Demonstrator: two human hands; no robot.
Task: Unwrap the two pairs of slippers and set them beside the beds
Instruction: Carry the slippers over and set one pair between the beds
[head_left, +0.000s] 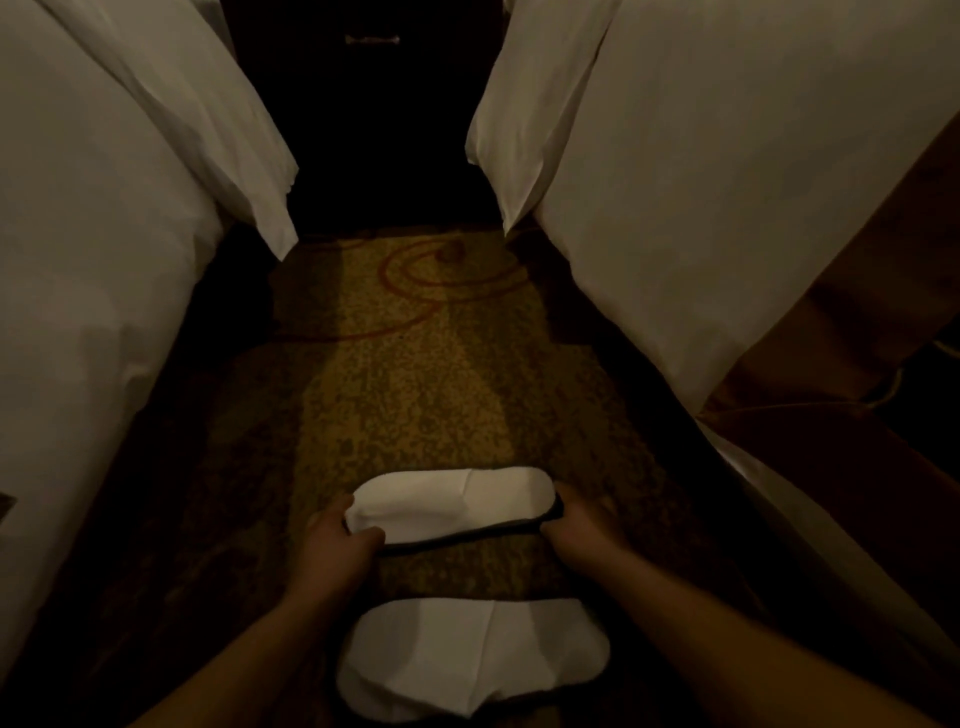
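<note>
Head view looks down an aisle of patterned carpet (415, 374) between two white-sheeted beds, left bed (93, 249) and right bed (701, 208). Both hands hold one white slipper (452, 501) crosswise just above the carpet: the left hand (337, 540) pinches one end, the right hand (582, 525) grips the other. A second slipper (467, 657) lies nearer, between the forearms.
</note>
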